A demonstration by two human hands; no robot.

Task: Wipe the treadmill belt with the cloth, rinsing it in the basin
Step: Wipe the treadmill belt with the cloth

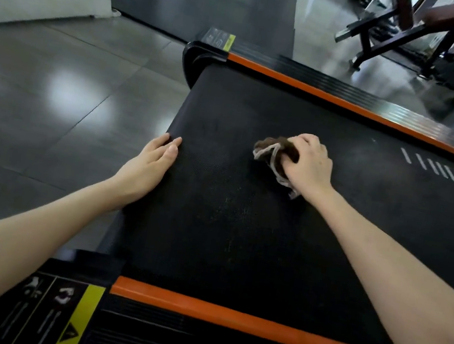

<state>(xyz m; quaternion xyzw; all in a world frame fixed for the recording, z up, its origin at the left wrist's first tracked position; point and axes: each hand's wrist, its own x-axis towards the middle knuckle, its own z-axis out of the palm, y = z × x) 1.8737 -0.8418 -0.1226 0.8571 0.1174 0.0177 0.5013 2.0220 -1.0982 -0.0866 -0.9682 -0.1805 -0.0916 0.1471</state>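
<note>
Dim, slightly soft footage; glare patches on floor tiles (82, 96), edges perhaps bowed.

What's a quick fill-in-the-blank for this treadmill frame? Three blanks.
1. The right hand grips a brown ____ on the belt.
2. The left hand rests with straight fingers at the belt's edge, holding ____.
3. The strip along the near side of the belt is coloured ____.
Missing words: cloth; nothing; orange.
</note>
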